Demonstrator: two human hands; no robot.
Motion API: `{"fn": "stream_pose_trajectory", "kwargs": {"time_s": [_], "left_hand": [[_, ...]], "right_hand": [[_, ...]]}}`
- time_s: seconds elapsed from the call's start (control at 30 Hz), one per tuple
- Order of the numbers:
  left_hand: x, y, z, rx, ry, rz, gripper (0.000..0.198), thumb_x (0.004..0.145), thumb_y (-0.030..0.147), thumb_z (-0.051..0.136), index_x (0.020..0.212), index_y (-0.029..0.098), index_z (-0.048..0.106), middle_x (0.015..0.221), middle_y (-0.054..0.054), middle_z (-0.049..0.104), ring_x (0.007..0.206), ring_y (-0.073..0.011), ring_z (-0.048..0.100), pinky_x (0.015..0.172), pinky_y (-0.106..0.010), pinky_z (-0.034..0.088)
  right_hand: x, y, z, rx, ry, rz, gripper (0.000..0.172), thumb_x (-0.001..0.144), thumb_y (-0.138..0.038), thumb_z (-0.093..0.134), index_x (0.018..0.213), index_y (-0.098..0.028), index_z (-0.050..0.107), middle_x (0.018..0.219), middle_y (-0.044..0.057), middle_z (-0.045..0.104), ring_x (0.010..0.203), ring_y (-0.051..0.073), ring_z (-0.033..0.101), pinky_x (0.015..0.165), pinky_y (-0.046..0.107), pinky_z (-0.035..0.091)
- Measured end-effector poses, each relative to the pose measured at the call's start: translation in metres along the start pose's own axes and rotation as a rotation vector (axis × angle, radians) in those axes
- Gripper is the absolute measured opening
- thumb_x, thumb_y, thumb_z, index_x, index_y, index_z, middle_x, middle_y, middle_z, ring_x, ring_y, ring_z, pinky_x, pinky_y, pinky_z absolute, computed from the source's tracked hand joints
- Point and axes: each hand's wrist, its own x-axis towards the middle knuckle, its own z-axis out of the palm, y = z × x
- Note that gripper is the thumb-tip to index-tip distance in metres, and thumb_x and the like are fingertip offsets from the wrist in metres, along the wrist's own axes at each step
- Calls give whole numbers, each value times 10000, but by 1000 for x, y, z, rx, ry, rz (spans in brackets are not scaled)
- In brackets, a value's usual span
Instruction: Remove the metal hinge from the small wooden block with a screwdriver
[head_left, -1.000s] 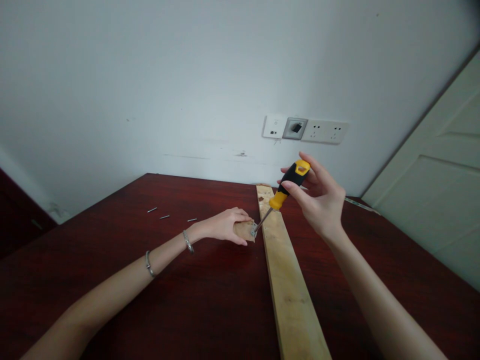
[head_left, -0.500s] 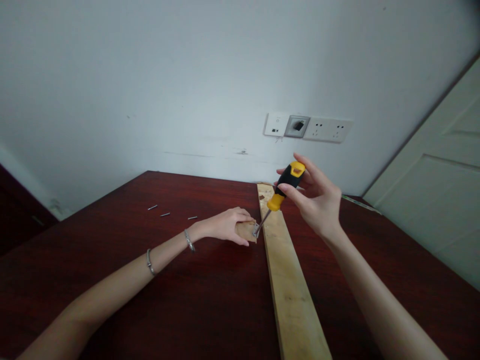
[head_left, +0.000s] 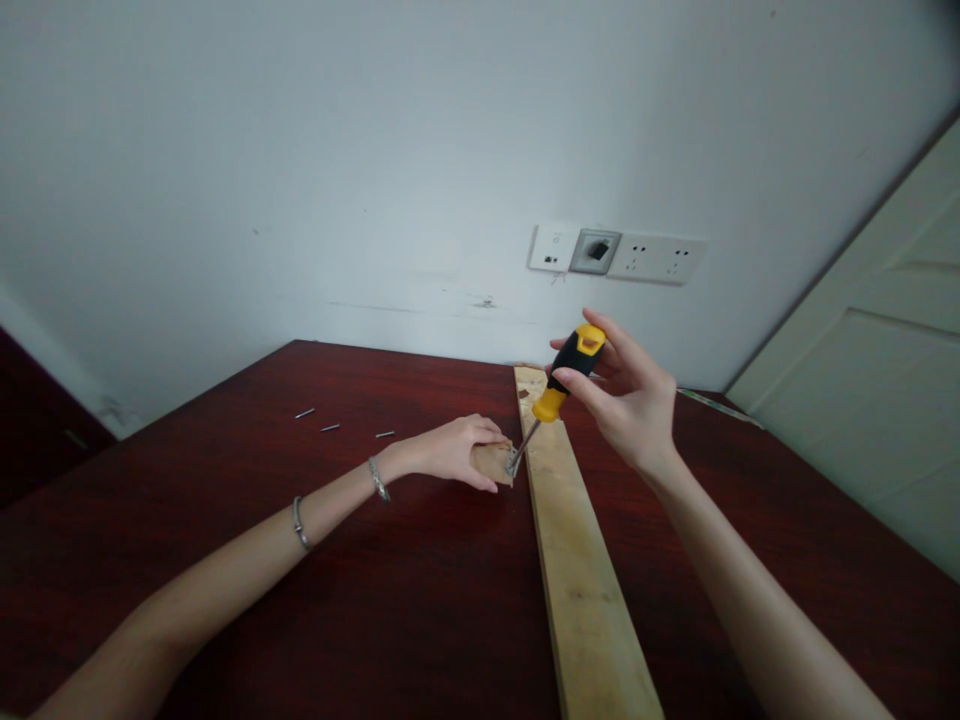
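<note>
My left hand (head_left: 460,449) is closed around a small wooden block (head_left: 491,462) on the dark red table. A small metal bracket (head_left: 512,455) sits at the block's right end. In my right hand (head_left: 634,400) is a screwdriver (head_left: 568,372) with a yellow and black handle, gripped between thumb and fingers. Its shaft slants down to the left, and its tip meets the bracket. Whether a screw is under the tip is too small to tell. Just right of the block lies a long wooden board (head_left: 581,560), running from the wall toward me.
Three loose screws or nails, one of them a thin metal one (head_left: 385,434), lie left of my left hand on the table (head_left: 420,600). Behind the table rises a white wall with socket plates (head_left: 656,259). A pale door (head_left: 885,350) stands at the right.
My right hand and the screwdriver handle have shifted very slightly to the left. The tip stays at the bracket, and my left hand keeps its hold on the block.
</note>
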Motion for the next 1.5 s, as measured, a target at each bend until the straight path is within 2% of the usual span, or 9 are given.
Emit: {"fn": "stream_pose_trajectory", "kwargs": {"time_s": [0.2,0.53,0.7,0.8,0.93,1.1,1.17,1.37,1.5], "left_hand": [[0,-1,1,14,4,1,616,661,442,807,1166,137,631,1139,-123,619,1051,-252,560,966,-377,420],[0,1,1,-21,19,-25,587,663,430,805,1161,165,641,1109,-101,637,1022,-247,581,939,-366,431],[0,-1,6,-5,15,4,586,658,443,805,1130,132,650,1116,-116,638,1036,-254,575,948,-365,427],[1,-1,8,-7,11,6,577,655,449,806,1113,131,653,1110,-116,640,1026,-250,580,937,-362,435],[2,2,9,-18,10,8,556,648,440,811,1090,140,657,1084,-104,649,1006,-243,585,929,-357,438],[2,6,9,-27,10,1,525,641,413,819,1061,137,665,1060,-103,659,987,-243,593,918,-359,440],[2,6,9,-22,18,-2,529,641,417,818,1065,139,666,1063,-103,660,987,-242,594,914,-357,444],[2,0,11,-42,46,-2,557,653,445,804,1088,125,668,1064,-112,663,975,-233,609,894,-337,464],[2,1,10,-34,42,-20,547,651,430,810,1085,129,672,1067,-113,661,972,-236,614,885,-335,469]], "right_hand": [[0,0,1,33,-11,3,622,749,-334,742,1324,-300,507,1109,42,686,1024,249,675,801,398,620],[-1,-1,1,-16,-44,-18,630,755,-352,732,1337,-308,495,1133,47,667,1004,242,670,782,388,622],[2,-4,-3,-118,-110,-72,559,733,-359,749,1265,-325,580,1175,41,589,984,210,623,779,356,615],[2,-4,-3,-54,-163,-37,585,795,-339,686,1346,-336,492,1149,36,586,941,186,625,796,356,601],[1,-3,1,-13,-180,-42,464,850,-343,604,1298,-325,485,1199,49,571,1028,200,595,790,332,577],[3,-2,4,-149,-86,-40,516,693,-370,773,1143,-299,530,1149,40,536,930,190,572,679,296,560],[4,-2,4,-135,-74,-54,476,709,-357,762,1124,-294,538,1130,36,548,934,189,573,743,322,554],[0,3,10,79,-117,-23,485,829,-316,632,1267,-307,423,1196,56,563,1078,207,574,941,415,491],[-2,11,19,-42,15,-54,574,716,-342,756,1210,-320,466,1224,43,513,1032,203,567,828,353,539]]}}
